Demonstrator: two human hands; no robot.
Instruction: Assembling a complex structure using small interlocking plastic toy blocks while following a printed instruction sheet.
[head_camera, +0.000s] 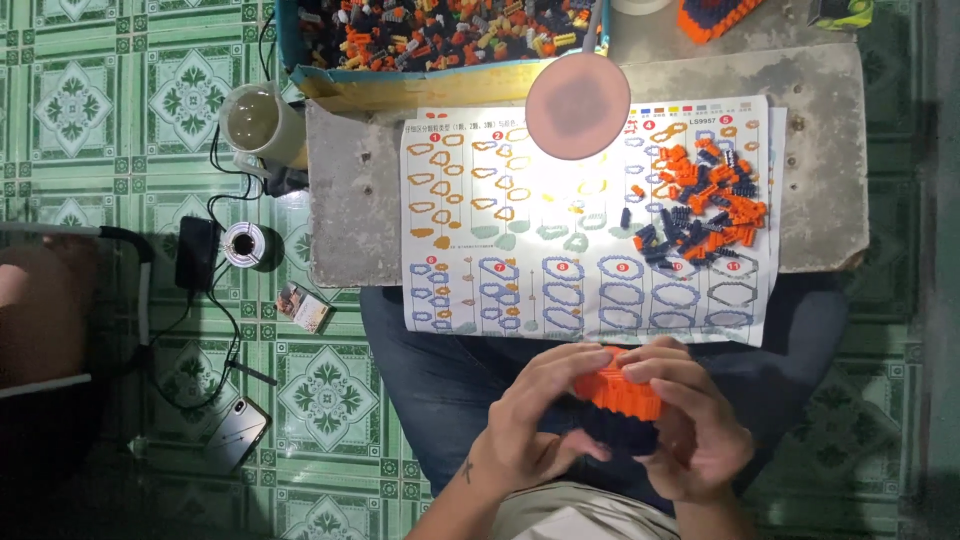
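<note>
Head view: low in the middle of the frame, both hands meet over the lap around a block build (620, 392), an orange ribbed upper part on a dark navy base. The left hand (540, 415) wraps its left side with fingers curled over the top, its grip closed on the piece; the right hand (695, 425) clamps the right side in the same way.

The build looks light and rigid, yet it is made of many tiny pressed-together bricks, so it would likely crack apart along a seam if squeezed hard or twisted. Judging by its shape, the safest hold is across the broad sides with support under the navy base, not by the top rows.

Above the hands, an instruction sheet (590, 225) lies on the grey bench (350, 200), with a heap of loose orange and navy bricks (700, 205) at centre right. A box of mixed bricks (440, 35) sits at the upper edge, cut off by the frame.

A round lamp head (578, 105) covers part of the sheet, and its glare washes out the sheet's middle. The underside of the build and most fingertips are hidden.
</note>
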